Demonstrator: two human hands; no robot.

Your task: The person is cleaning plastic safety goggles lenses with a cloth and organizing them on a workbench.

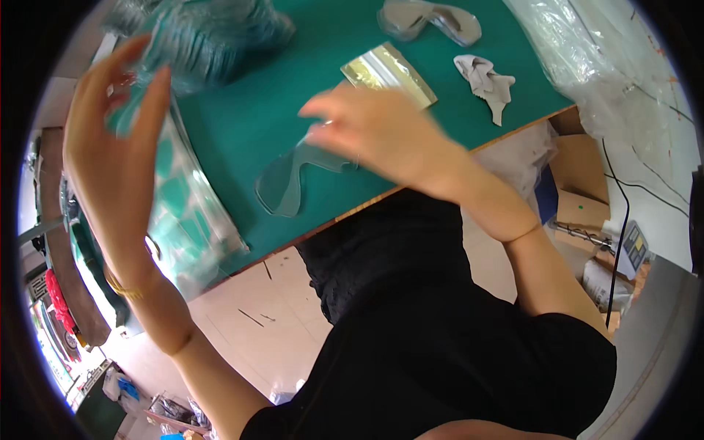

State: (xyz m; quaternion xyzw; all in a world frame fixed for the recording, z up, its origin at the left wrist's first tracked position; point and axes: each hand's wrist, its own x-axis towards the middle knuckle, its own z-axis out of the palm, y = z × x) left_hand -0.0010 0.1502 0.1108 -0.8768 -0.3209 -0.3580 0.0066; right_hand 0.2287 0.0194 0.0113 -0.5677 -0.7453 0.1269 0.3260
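My left hand [110,147] is raised at the left of the table, its thumb and fingers spread, with nothing seen gripped. Behind its fingertips lies a heap of clear, bluish plastic lenses [213,44]. My right hand [378,136], smeared by motion, reaches over the table's near part. Its thumb and finger close on the upper edge of a clear goggle-shaped lens [281,189], whose far part is hidden by the hand. Just beyond this hand is a yellowish packet with a white stripe [392,73].
Clear plastic bags with pieces inside [187,213] lie along the green table's [242,125] left side. Toward the back are stacked clear lenses [429,20] and a crumpled pale cloth [488,82]. Plastic sheeting [579,51] covers the right. A cardboard box [583,172] and dark cables stand beyond.
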